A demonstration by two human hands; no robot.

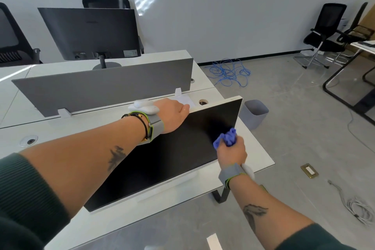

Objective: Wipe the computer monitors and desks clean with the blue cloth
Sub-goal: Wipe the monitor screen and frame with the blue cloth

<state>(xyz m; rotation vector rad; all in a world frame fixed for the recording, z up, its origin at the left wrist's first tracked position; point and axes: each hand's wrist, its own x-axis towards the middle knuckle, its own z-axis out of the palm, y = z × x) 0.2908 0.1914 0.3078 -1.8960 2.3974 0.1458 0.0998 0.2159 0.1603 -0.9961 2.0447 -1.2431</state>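
monitors point(162, 158) point(91, 30) two, blue cloth point(226, 138) one

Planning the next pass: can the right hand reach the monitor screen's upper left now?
Probably not cleanly: the left forearm crosses in front of that part of the black flat monitor screen, left hand gripping its top edge. The right hand holds the crumpled blue cloth near the right edge.

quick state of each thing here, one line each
near monitor: screen dark
blue cloth: bunched up, pressed on the screen
left hand: holds the near monitor's top edge
right hand: grips the blue cloth
far monitor: upright, back facing camera
bin: upright on the floor
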